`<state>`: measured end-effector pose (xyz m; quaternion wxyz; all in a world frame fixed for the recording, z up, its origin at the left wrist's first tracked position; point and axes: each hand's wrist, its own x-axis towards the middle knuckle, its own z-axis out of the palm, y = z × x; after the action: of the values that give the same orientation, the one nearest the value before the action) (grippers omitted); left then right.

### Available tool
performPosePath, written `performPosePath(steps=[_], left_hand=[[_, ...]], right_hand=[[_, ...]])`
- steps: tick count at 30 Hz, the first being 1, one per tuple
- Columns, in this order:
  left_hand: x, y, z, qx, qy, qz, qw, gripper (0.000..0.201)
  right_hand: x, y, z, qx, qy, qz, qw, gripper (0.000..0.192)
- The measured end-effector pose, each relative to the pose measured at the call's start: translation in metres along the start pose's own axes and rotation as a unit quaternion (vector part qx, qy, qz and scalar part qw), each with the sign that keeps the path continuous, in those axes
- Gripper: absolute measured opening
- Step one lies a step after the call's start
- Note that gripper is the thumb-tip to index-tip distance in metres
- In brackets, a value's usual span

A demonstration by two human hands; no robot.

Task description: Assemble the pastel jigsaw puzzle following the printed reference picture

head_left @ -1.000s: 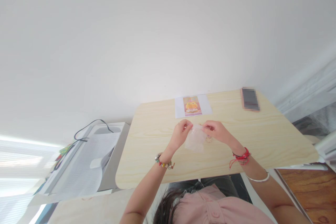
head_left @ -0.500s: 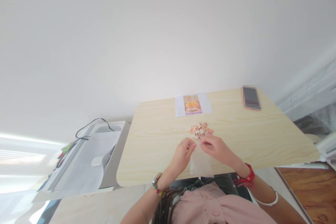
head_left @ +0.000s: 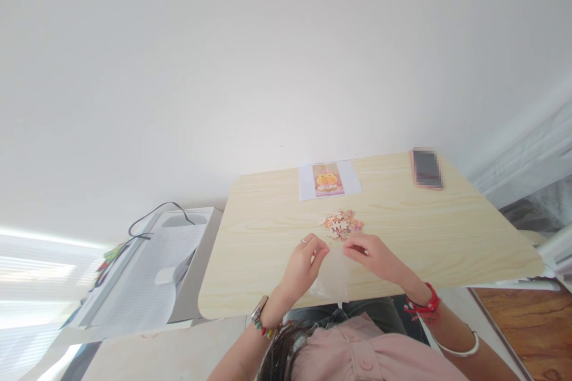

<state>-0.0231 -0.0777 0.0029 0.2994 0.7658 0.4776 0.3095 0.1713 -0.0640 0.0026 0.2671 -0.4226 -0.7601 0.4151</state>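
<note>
A clear plastic bag [head_left: 332,280] hangs between my hands near the table's front edge, its lower end reaching over that edge. My left hand [head_left: 304,263] is closed in a pinch on the bag's upper left corner. On the other side, my right hand [head_left: 374,257] has thumb and fingers pinched together at the upper right corner of the same bag. Just beyond my fingertips lies a heap of small jigsaw puzzle pieces [head_left: 343,223], pinkish, orange and pale, some overlapping.
Behind the heap, a white sheet with a printed picture [head_left: 328,180] lies on the wooden table [head_left: 263,226]. A phone [head_left: 428,168] rests at the back right. To the left stands a white unit [head_left: 201,262] with papers [head_left: 147,274] and a black cable [head_left: 156,208].
Both hands have moved slightly apart. The bag's lower part has shifted left. More of the puzzle heap's near side shows.
</note>
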Motion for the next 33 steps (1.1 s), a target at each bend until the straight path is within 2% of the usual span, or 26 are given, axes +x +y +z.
performPosePath(steps=[4,8,11,14,17,19,21,23,27,33], left_hand=[[0.0,-0.001,-0.004,-0.052,0.01,-0.035,0.998,0.018],[-0.002,-0.003,-0.001,-0.089,0.0,-0.067,0.994,0.015],[-0.004,0.0,-0.001,-0.085,0.011,-0.071,0.994,0.015],[-0.006,0.002,-0.005,-0.082,0.016,-0.08,0.993,0.017],[-0.004,-0.008,-0.017,-0.101,0.009,-0.108,0.989,0.018],[0.001,-0.022,-0.032,-0.134,0.004,-0.133,0.982,0.02],[0.009,-0.042,-0.053,-0.165,0.035,-0.159,0.973,0.024],[0.019,-0.066,-0.074,-0.181,0.078,-0.188,0.962,0.028],[0.044,-0.114,-0.11,-0.212,0.109,-0.23,0.943,0.038],[0.091,-0.169,-0.139,-0.058,0.099,-0.283,0.952,0.042]], right_hand=[[-0.004,-0.002,0.0,-0.061,0.046,-0.025,0.997,0.02],[-0.008,-0.003,0.013,-0.105,0.108,-0.076,0.986,0.02],[-0.009,-0.001,0.02,-0.119,0.133,-0.101,0.979,0.023],[-0.009,-0.001,0.022,-0.098,0.129,-0.093,0.982,0.025],[-0.009,0.001,0.017,-0.051,0.093,-0.043,0.993,0.015],[-0.011,0.007,0.012,-0.036,0.077,-0.007,0.996,0.025],[-0.013,0.017,0.005,-0.047,0.083,0.014,0.995,0.03],[-0.016,0.03,-0.001,-0.07,0.104,0.023,0.992,0.028],[-0.021,0.05,-0.008,-0.089,0.116,0.036,0.989,0.026],[-0.017,0.057,-0.011,-0.076,0.123,0.034,0.989,0.025]])
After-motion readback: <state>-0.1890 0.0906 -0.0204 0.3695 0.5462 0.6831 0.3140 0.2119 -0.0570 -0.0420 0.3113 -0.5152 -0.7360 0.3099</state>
